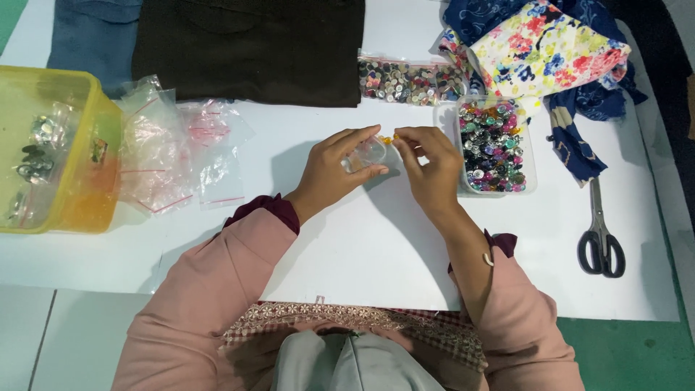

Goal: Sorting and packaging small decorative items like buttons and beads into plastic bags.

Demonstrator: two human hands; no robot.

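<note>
I see both hands raised just above the white tabletop (362,246), meeting at its middle. My left hand (337,170) pinches a small clear plastic bag (371,153) between thumb and fingers, and my right hand (428,165) closes its fingertips on the bag's other edge — so the bag sits directly between the two hands, touching both. Something small and orange (389,138) shows at the bag's top edge; I think it is a bead or button, though it is too small to be sure. Just beside my right hand stands a clear tub of mixed colourful buttons (496,145). Behind the hands lies a zip bag of buttons (409,80) — next to dark brown cloth (250,47). Loose empty plastic bags (174,148) and a yellow bin (83,174) lie well to the left; black-handled scissors (599,232) lie to the right.
</note>
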